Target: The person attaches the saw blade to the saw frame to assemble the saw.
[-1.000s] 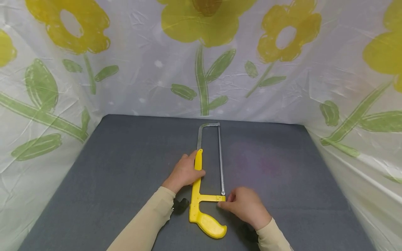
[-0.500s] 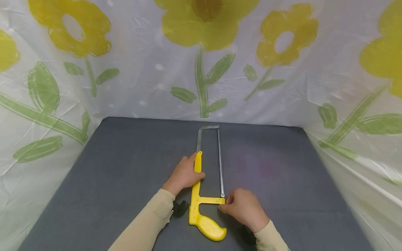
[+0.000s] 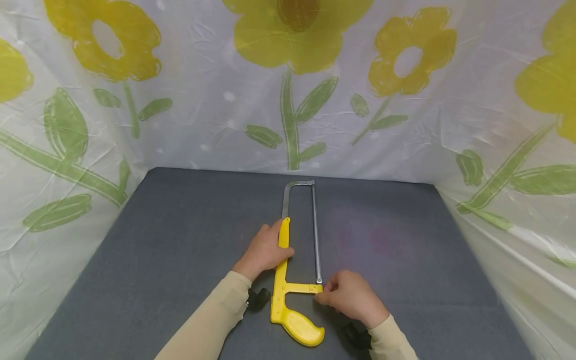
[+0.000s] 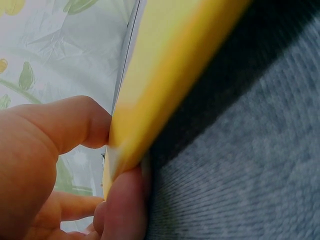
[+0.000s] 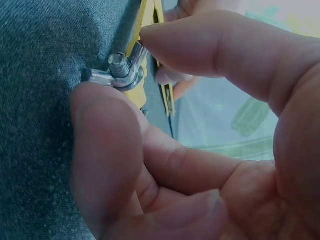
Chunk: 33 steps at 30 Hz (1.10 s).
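Note:
A hacksaw with a yellow frame [image 3: 279, 287] and a thin metal blade [image 3: 316, 230] lies on the dark table, its yellow handle [image 3: 303, 328] towards me. My left hand [image 3: 264, 248] grips the long yellow bar, thumb across the top; the left wrist view shows fingers against both sides of it. At the near end of the blade, my right hand [image 3: 353, 295] pinches a metal wing nut [image 5: 98, 76] between thumb and index finger. A threaded bolt end [image 5: 118, 62] pokes out between the nut's wings. In the head view the right fingers hide the nut.
Dark grey cloth covers the table [image 3: 193, 220]. A white curtain [image 3: 193, 125] printed with yellow flowers hangs behind it and along both sides. Black wrist-camera parts [image 3: 357, 336] sit close under the right wrist.
The head view has tilted slightly, so the hacksaw and hands appear a little lower. My right fingers shift slightly at the blade's near end; the left hand keeps its grip.

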{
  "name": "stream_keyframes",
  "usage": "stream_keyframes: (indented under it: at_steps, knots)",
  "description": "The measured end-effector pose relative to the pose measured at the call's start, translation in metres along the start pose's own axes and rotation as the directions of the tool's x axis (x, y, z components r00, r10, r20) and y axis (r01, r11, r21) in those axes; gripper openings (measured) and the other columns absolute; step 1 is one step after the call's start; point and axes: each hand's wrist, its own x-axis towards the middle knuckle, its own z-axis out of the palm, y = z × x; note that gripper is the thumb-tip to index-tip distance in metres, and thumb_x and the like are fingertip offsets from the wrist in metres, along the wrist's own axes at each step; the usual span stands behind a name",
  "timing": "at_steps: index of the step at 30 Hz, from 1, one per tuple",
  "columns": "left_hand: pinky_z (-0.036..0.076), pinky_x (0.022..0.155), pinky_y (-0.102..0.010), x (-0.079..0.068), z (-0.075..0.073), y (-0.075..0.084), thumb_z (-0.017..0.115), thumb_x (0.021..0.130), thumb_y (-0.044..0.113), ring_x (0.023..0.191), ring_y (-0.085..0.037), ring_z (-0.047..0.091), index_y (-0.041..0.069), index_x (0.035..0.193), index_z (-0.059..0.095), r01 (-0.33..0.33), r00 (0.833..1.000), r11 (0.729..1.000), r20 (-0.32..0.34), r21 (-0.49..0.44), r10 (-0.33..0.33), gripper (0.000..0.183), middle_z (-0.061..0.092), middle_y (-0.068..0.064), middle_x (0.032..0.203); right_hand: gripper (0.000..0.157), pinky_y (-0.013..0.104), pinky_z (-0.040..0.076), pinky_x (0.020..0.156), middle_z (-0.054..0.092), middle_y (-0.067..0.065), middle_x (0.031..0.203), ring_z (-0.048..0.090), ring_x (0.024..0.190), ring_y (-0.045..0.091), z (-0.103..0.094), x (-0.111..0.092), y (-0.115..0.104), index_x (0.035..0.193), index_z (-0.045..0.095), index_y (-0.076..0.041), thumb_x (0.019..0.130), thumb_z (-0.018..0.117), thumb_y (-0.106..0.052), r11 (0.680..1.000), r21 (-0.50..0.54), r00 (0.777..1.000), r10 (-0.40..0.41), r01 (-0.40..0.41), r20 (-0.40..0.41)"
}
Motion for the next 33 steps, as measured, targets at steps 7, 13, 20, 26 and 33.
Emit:
stream_keyframes:
  at_steps: [7,13,20,26,33]
  knots:
    - [0.052,0.069,-0.030,0.000,0.000,-0.001,0.074,0.083,0.031,0.079,-0.020,0.055,0.013,0.158,0.033,0.009,1.000,1.000,0.000,0.000,-0.009,0.088,0.052,-0.013,0.114,0.020,0.030,0.041,0.047,0.057,-0.007,0.053,0.054,0.049,0.012,0.000,0.002,0.003,0.063,0.068,-0.015,0.077,0.073,-0.028,0.999,0.044,0.999,-0.012,0.010,0.043]
    - [0.052,0.071,-0.031,0.001,0.002,-0.001,0.074,0.083,0.033,0.079,-0.020,0.055,0.013,0.158,0.032,0.003,1.000,1.000,0.006,0.006,-0.003,0.089,0.051,-0.015,0.116,0.015,0.031,0.046,0.050,0.063,-0.005,0.060,0.060,0.053,0.014,0.000,0.005,0.010,0.066,0.069,-0.014,0.078,0.071,-0.022,0.994,0.100,0.996,-0.045,0.037,0.076]
    - [0.052,0.069,-0.030,0.001,0.002,0.000,0.075,0.083,0.032,0.079,-0.020,0.056,0.014,0.159,0.032,0.017,1.000,1.000,0.001,0.000,-0.017,0.089,0.051,-0.014,0.115,0.008,0.030,0.046,0.051,0.064,-0.003,0.064,0.061,0.054,0.015,-0.003,0.008,0.017,0.072,0.069,-0.013,0.080,0.066,-0.013,0.983,0.148,0.987,-0.128,0.113,0.098]
    - [0.052,0.069,-0.030,0.001,0.003,-0.001,0.075,0.082,0.031,0.079,-0.021,0.055,0.014,0.158,0.033,0.016,1.000,1.000,-0.001,-0.002,-0.016,0.089,0.051,-0.013,0.113,0.008,0.029,0.046,0.051,0.064,-0.004,0.065,0.061,0.054,0.015,-0.005,0.008,0.019,0.076,0.070,-0.012,0.083,0.066,-0.014,0.978,0.161,0.981,-0.151,0.131,0.119]
    - [0.052,0.069,-0.030,0.002,0.003,-0.002,0.075,0.082,0.032,0.079,-0.020,0.055,0.014,0.158,0.033,0.017,1.000,1.000,-0.007,0.001,-0.017,0.089,0.051,-0.013,0.113,0.004,0.030,0.048,0.052,0.064,-0.002,0.066,0.061,0.054,0.015,-0.005,0.008,0.022,0.083,0.068,-0.010,0.083,0.067,-0.015,0.975,0.180,0.979,-0.157,0.133,0.127]
